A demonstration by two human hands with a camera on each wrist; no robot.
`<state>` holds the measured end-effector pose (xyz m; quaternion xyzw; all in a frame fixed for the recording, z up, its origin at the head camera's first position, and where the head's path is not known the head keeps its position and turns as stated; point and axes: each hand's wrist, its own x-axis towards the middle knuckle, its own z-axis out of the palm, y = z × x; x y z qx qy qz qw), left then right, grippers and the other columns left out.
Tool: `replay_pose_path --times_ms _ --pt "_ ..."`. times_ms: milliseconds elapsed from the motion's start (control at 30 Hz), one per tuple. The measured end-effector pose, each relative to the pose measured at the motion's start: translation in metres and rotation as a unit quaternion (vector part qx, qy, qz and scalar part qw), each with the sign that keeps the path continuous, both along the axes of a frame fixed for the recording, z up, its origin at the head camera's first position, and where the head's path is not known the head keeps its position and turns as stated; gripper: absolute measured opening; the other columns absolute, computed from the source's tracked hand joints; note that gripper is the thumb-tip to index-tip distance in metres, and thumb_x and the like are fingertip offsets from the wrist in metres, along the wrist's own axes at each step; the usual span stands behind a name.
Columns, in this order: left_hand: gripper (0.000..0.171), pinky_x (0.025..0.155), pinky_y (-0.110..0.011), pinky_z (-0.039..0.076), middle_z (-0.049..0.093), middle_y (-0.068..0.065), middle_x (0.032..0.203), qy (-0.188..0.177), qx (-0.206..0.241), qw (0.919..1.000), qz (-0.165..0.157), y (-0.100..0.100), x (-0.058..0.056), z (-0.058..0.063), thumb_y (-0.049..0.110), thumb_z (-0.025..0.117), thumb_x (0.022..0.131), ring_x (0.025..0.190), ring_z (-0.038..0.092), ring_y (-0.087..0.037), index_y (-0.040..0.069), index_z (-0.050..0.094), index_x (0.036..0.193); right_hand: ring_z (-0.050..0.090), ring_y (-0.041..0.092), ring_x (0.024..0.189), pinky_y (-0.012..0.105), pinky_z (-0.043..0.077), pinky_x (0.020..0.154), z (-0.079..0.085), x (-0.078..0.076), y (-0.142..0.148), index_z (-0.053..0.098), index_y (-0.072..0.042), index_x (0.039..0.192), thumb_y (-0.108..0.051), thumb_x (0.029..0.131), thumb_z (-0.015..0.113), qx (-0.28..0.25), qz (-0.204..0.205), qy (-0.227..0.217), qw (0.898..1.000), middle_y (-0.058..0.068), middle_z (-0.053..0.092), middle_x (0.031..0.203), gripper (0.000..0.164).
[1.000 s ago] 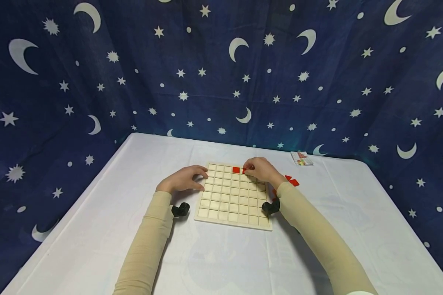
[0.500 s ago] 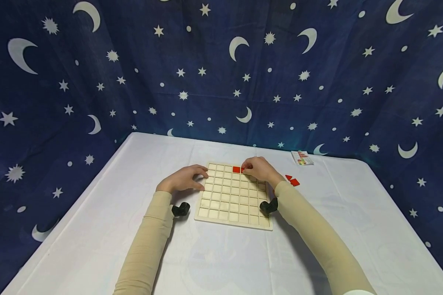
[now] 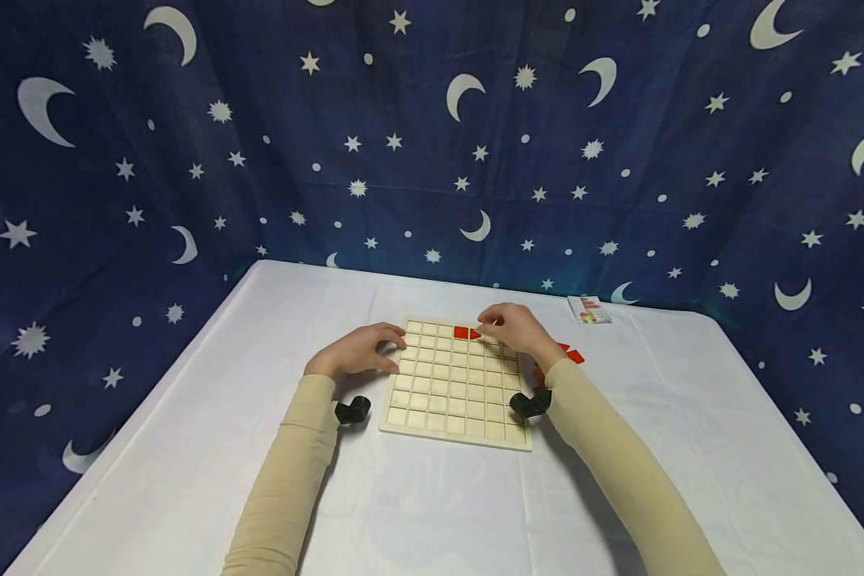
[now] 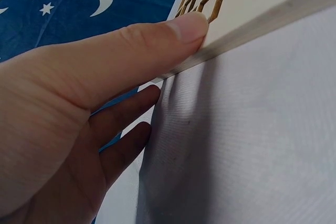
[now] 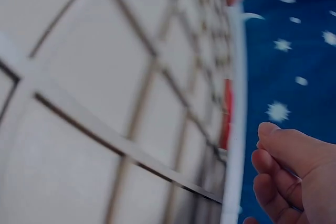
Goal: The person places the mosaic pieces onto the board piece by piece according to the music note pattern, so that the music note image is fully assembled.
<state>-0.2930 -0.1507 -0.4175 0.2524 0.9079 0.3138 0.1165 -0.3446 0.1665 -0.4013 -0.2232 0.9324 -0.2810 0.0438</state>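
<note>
A pale wooden grid board lies on the white table. In its far row sit a red square tile and, right beside it, a red triangular tile. My left hand is at the board's left side; in the left wrist view its thumb rests on the edge while the other fingers extend loosely beside it. My right hand hovers at the far right part of the board, fingers loosely bent with nothing seen between them. In the right wrist view, thumb and fingers appear just off the board's edge.
More red pieces lie on the table right of the board, partly hidden behind the right forearm. Farther back is a small printed card. A dark blue curtain with moons and stars hangs behind the white-covered table.
My right hand has let go of the red triangular tile and drawn slightly right, so the tile now shows beside the square. The left hand has stayed put.
</note>
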Motion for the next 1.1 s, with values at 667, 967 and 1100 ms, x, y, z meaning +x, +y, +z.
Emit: replay_pose_path --times_ms 667,967,1100 --pt "0.042 0.116 -0.044 0.028 0.047 -0.013 0.146 0.008 0.001 0.9999 0.008 -0.001 0.002 0.001 0.018 0.079 0.082 0.14 0.035 -0.032 0.006 0.066 0.12 0.054 0.035 0.113 0.051 0.051 0.093 -0.009 0.031 0.122 0.057 -0.006 0.135 -0.044 0.094 0.062 -0.111 -0.223 -0.023 0.968 0.019 0.058 0.13 0.056" --pt "0.042 0.116 -0.044 0.029 0.047 -0.013 0.146 0.008 0.001 1.0 0.001 0.001 0.001 0.0 0.018 0.079 0.083 0.14 0.036 -0.032 0.005 0.066 0.121 0.055 0.035 0.104 0.052 0.048 0.093 -0.018 0.033 0.138 0.058 0.001 0.131 -0.033 0.096 0.062 -0.038 -0.213 -0.031 0.976 0.022 0.062 0.119 0.048" --pt "0.042 0.116 -0.044 0.028 0.046 -0.013 0.146 0.002 0.003 1.0 0.002 0.002 0.001 0.0 0.017 0.079 0.083 0.14 0.035 -0.032 0.005 0.066 0.121 0.052 0.036 0.1 0.049 0.049 0.092 -0.016 0.041 0.138 0.057 0.005 0.128 -0.026 0.094 0.066 0.003 -0.208 -0.078 0.975 0.023 0.061 0.115 0.047"
